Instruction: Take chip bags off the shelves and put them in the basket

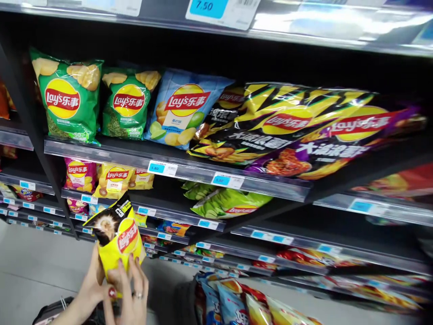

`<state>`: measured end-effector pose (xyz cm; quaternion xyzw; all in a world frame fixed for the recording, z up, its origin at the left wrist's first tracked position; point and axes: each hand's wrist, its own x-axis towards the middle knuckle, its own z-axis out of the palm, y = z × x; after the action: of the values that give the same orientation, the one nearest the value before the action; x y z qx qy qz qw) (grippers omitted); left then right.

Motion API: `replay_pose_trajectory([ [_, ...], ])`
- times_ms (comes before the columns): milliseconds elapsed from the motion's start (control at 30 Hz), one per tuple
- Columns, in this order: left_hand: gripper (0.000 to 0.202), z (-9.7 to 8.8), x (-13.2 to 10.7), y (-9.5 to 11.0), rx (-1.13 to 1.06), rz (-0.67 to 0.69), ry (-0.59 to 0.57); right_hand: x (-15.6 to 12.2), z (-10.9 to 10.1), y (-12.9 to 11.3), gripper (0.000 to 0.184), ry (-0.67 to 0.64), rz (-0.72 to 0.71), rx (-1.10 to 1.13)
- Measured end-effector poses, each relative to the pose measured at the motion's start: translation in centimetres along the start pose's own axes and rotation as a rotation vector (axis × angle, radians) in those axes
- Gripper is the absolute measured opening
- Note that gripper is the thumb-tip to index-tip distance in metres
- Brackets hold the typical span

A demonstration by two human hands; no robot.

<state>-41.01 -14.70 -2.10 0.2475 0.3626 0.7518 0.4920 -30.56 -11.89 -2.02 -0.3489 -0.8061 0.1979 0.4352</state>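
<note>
A yellow and black bag of Lay's potato chips (pixel 118 234) is held up in front of the shelves, tilted, with its printed front toward me. My left hand (pixel 90 282) grips it along the left side and lower edge, partly behind the bag. Wearing a ring, my right hand (pixel 132 289) has its fingertips against the lower front of the bag. The bag hides part of the left fingers. Just behind the held bag, a yellow Lay's bag (pixel 113 179) stands on a lower shelf.
An upper shelf carries green bags (pixel 72 110), a blue bag (pixel 186 115) and large striped bags (pixel 270 131). Its clear front edge (pixel 189 168) with price tags juts toward me. Lime-green bags (pixel 233 202) lie below. A bin of snack bags (pixel 233 302) stands at the bottom.
</note>
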Motion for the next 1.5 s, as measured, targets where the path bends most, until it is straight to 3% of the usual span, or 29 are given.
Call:
replay_pose_trajectory([
  [100, 0.107, -0.5, 1.4, 1.1, 0.031, -0.084, 0.183, -0.2, -1.0, 1.1, 0.052, -0.108, -0.245, 0.012],
  [167, 0.102, -1.1, 2.2, 1.8, 0.112, -0.132, 0.269, 0.6, -2.4, 2.7, 0.051, -0.146, -0.239, 0.091],
  [233, 0.093, -1.4, 2.8, 2.1, 0.149, -0.166, 0.263, 1.9, -3.7, 4.7, 0.05, -0.102, -0.026, 0.185],
  [300, 0.083, -1.1, 3.4, 2.1, 0.14, -0.178, 0.177, 3.5, -4.5, 6.7, 0.065, -0.088, 0.236, 0.355],
  [400, 0.078, -0.1, 5.0, 1.8, 0.159, -0.196, -0.032, 5.8, -4.7, 9.2, 0.095, -0.327, 0.478, 0.81],
  [467, 0.076, 0.7, 6.8, 1.8, 0.345, -0.164, -0.171, 7.2, -4.2, 10.7, 0.09, -0.443, 0.607, 1.017],
  [533, 0.067, 1.1, 9.1, 2.3, 0.632, -0.068, -0.195, 8.9, -3.4, 12.4, 0.077, -0.371, 0.708, 1.071],
  [667, 0.056, -0.1, 14.2, 4.5, 1.004, 0.18, 0.126, 13.7, -2.7, 16.7, 0.063, -0.163, 0.737, 1.019],
  [767, 0.069, -1.8, 17.2, 6.0, 1.142, 0.291, 0.349, 17.6, -2.6, 19.8, 0.065, -0.092, 0.707, 0.992],
  [833, 0.08, -2.8, 18.6, 6.4, 1.209, 0.321, 0.412, 19.8, -2.2, 21.1, 0.066, -0.081, 0.684, 0.997],
  [1000, 0.087, -3.7, 20.7, 5.6, 1.294, 0.292, 0.358, 23.8, 0.4, 22.0, 0.068, -0.159, 0.643, 1.04],
  [1167, 0.087, -4.0, 21.7, 5.9, 1.338, 0.231, 0.398, 24.9, 2.7, 21.9, 0.063, -0.32, 0.649, 1.045],
  [1300, 0.075, -3.1, 21.2, 6.9, 1.355, 0.205, 0.447, 24.2, 2.7, 21.8, 0.055, -0.399, 0.659, 1.017],
  [1500, 0.063, -1.4, 18.1, 9.0, 1.258, 0.179, 0.519, 23.3, 1.5, 20.5, 0.053, -0.356, 0.605, 0.966],
])
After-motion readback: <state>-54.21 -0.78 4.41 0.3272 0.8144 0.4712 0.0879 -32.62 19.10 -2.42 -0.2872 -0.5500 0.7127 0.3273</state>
